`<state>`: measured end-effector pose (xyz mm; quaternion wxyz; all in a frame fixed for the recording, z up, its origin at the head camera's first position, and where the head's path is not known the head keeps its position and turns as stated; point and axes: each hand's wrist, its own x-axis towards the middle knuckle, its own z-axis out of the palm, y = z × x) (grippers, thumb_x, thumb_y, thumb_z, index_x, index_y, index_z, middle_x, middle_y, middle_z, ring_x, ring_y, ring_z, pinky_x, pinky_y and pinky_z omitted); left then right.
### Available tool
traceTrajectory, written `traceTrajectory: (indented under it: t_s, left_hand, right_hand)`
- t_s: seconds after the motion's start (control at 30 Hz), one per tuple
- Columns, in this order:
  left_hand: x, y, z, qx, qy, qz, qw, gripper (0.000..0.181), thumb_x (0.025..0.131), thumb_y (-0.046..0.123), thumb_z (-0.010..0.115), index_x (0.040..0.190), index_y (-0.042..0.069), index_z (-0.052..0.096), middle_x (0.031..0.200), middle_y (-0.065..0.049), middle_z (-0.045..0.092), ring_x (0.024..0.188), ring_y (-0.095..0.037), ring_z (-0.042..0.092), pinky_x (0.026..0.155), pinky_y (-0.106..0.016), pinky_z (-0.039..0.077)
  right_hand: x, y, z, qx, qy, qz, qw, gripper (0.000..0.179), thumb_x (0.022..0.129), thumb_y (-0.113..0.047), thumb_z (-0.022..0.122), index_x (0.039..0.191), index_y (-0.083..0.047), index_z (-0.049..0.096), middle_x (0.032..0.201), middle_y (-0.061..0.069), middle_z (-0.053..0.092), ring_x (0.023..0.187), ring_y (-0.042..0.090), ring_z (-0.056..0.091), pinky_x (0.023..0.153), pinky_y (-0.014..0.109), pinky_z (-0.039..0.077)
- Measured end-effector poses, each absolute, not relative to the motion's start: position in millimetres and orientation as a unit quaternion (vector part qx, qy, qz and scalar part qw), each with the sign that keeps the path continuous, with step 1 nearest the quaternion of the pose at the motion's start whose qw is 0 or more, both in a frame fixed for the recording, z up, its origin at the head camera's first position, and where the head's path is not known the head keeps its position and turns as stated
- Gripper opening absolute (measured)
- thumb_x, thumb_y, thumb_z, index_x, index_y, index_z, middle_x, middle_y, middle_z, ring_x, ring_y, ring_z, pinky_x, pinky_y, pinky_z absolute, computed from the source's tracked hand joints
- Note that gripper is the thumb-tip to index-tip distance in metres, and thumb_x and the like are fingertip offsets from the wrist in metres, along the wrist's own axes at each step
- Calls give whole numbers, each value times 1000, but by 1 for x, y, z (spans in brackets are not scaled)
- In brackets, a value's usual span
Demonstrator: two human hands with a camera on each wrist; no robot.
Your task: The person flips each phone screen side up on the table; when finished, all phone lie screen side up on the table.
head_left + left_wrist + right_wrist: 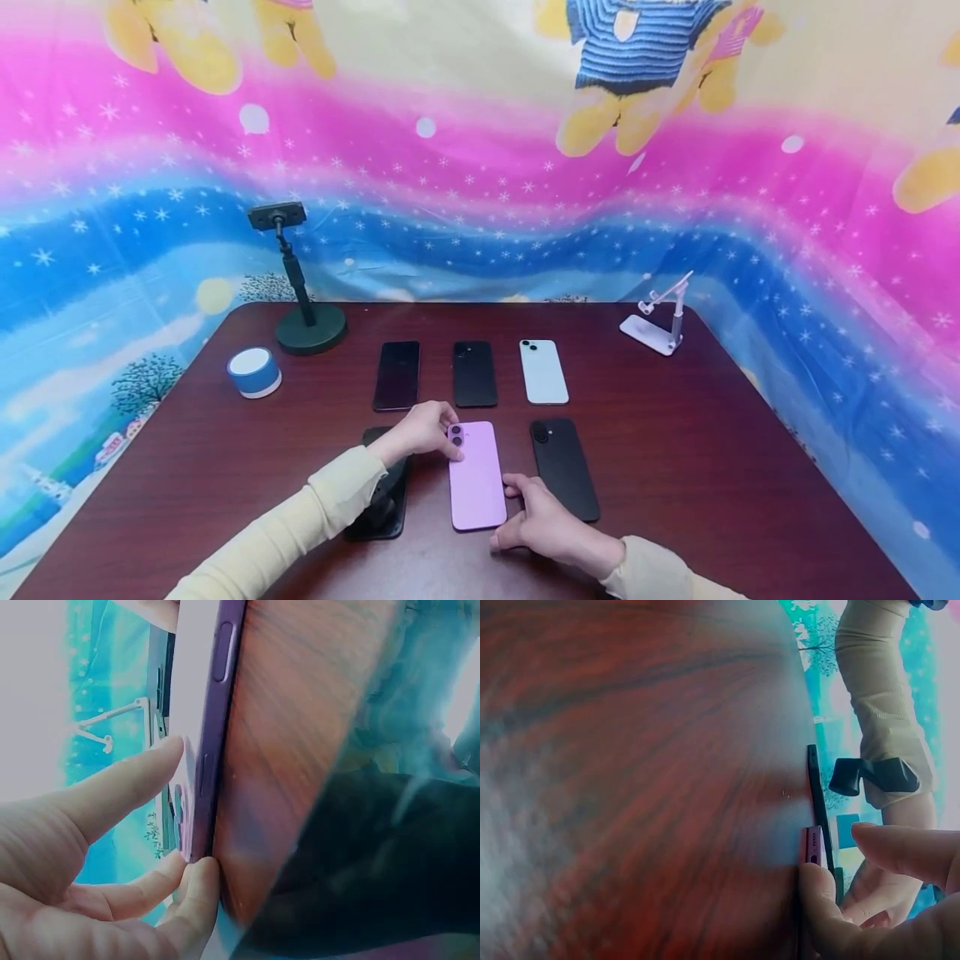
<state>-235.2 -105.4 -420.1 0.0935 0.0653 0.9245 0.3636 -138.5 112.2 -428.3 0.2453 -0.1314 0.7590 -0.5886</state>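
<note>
- Pink phone [478,479] lying back up on the dark red table [697,450], middle of the nearer row of 3, camera end pointed away from the person.
- Its upper left corner is pinched by the left hand [422,431]: thumb laid on the back beside the lenses, fingers bent against the top end.
- Its lower right side is flanked by the right hand [551,527]; thumb and index finger are spread, thumb by the bottom end, index by the long edge. Nothing is seen clasped; whether the edge is touched by the index cannot be told.
- Left of it, a dark phone [397,500] is partly covered by the left forearm; its details are unclear.
- Right of it, a black phone [566,471] is placed back up, slightly slanted, near the right hand.
- Farther row, 3 noted: screen-up phone [397,375], black-backed phone [475,373], white phone [545,372].
- At far left, a green stand [311,329] and a blue-and-white round object [253,372]; at far right, a white stand [652,333].
- Behind, a patterned cloth [480,150] is hung.
</note>
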Motion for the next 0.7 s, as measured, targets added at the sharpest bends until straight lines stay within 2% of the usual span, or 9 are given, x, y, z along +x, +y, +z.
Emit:
traceTrajectory:
  t_s: [0.2,0.37,0.53,0.7]
  left_hand:
    - [-233,-111,-417,58,918,381,91,40,58,9,91,88,1,66,79,-4,67,74,-12,60,73,-29,53]
    - [-231,-116,-420,48,899,423,103,41,62,7,88,92,0,61,80,-6,66,74,-13,55,71,-28,52]
    - [-225,-121,-429,35,839,529,123,45,66,-5,82,103,-8,55,91,-16,65,72,-14,61,66,-34,59]
    - [-219,-126,-432,43,782,605,142,53,72,-10,76,119,-13,53,102,-24,62,72,-19,67,65,-39,60]
  right_hand:
    - [-138,112,-428,-129,752,-596,250,80,69,12,73,135,20,27,118,26,35,82,29,71,67,16,52]
    - [-138,112,-427,-129,758,-590,247,81,69,11,74,134,21,28,116,25,38,81,27,70,68,16,52]
    - [-137,113,-426,-131,760,-584,253,83,70,9,75,136,21,26,121,27,41,82,25,70,69,18,52]
    - [-137,110,-424,-133,755,-587,260,85,70,8,74,136,22,22,126,31,42,82,27,70,69,24,55]
